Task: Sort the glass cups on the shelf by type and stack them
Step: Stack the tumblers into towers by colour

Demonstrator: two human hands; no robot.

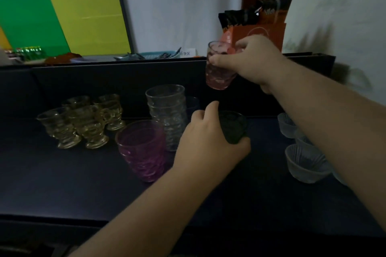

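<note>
Fingers [215, 61] pinch a pink cup [219, 69], others [240, 144] grip a dark cup [232, 126] on the dark shelf [62, 183] before white walls [177, 6].

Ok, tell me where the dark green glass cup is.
In the head view, the dark green glass cup stands on the shelf right of centre, gripped by the left hand, beside the clear stacked tumblers.
</note>
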